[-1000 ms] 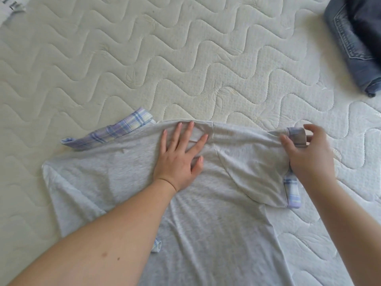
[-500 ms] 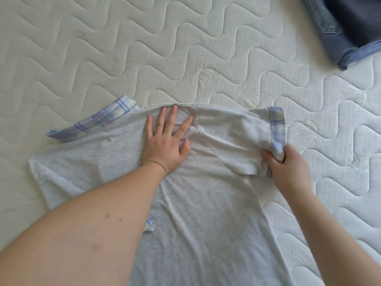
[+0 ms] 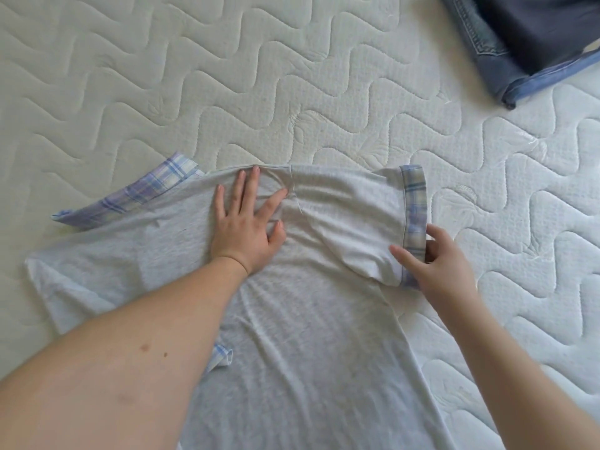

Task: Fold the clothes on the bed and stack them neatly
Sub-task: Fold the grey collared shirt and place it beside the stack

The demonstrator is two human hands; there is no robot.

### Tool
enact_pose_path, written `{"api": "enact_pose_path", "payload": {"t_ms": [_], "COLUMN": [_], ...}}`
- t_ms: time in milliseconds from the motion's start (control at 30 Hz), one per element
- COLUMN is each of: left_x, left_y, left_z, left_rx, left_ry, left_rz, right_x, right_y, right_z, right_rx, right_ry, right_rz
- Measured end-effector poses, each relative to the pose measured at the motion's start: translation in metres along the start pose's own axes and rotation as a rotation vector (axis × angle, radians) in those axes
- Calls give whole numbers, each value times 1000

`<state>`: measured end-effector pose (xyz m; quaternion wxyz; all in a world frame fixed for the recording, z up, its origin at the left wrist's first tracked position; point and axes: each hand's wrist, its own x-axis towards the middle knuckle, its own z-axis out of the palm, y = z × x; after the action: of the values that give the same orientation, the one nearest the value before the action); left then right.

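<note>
A light grey T-shirt [image 3: 311, 336] with blue plaid sleeve cuffs lies flat on the white quilted mattress [image 3: 227, 76]. My left hand [image 3: 248, 222] presses flat with spread fingers on the shirt just below the collar edge. My right hand [image 3: 435, 264] pinches the lower end of the right sleeve's plaid cuff [image 3: 414, 206], and that sleeve lies folded inward over the shirt's chest. The left sleeve's plaid cuff [image 3: 139, 196] sticks out at the upper left. My left forearm hides part of the shirt's left side.
A pile of folded denim and dark clothes [image 3: 526, 40] sits at the top right corner of the mattress. Bare mattress spreads above the shirt and to its right. A small plaid scrap of fabric [image 3: 222, 355] peeks out beside my left forearm.
My right hand slid down the right sleeve's cuff from its top end to its bottom end, drawing the sleeve flatter over the chest. My left hand stayed pressed in place.
</note>
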<state>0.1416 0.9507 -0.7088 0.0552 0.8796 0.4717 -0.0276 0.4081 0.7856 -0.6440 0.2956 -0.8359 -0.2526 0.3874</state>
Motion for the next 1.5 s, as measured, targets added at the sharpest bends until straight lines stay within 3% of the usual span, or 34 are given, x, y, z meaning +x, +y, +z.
{"api": "enact_pose_path", "payload": {"t_ms": [167,367,567,667,767,833,933,1000,1100,1200,1267,1333,1400,1500], "left_x": [0,0,-1,-3,-1,4,3,-13,-38,-61,-78,-93,-105,-114], "left_y": [-2,-1,-3,-2,-4,-8,-16,-32,-62,-81,-80,-74,-70,-67], "left_z": [3,3,3,3,-10,-28,-76,-103,-135,-146,-142,-131,-114,-105], "left_rx": [-13,-11,-128,-221,-337,-565,-1460,-1643,-1769,-1728,-1532,-1247,-999,-900], "left_ry": [13,27,86,137,84,-31,-64,-118,-560,-811,-855,-748,-542,-385], "left_rz": [-2,-46,-42,-84,-114,-203,-647,-845,-837,-810,-752,-720,-754,-796], "right_x": [14,23,-39,-77,-107,-120,-133,-143,-158,-176,-192,-205,-210,-211], "right_y": [-22,-51,-82,-91,-94,-96,-102,-111,-128,-133,-119,-94,-58,-7], "right_z": [4,17,33,53,70,80,98,118,155,188,187,167,141,109], "right_rx": [292,320,365,198,56,-2,-12,-3,-35,-183,-266,-290,-398,-600], "right_ry": [16,-72,-45,-112,-220,-284,-307,-252,-222,-320,-354,-327,-225,-135], "right_rz": [17,45,-284,-435,-504,-538,-596,-617,-637,-684,-725,-723,-706,-626]}}
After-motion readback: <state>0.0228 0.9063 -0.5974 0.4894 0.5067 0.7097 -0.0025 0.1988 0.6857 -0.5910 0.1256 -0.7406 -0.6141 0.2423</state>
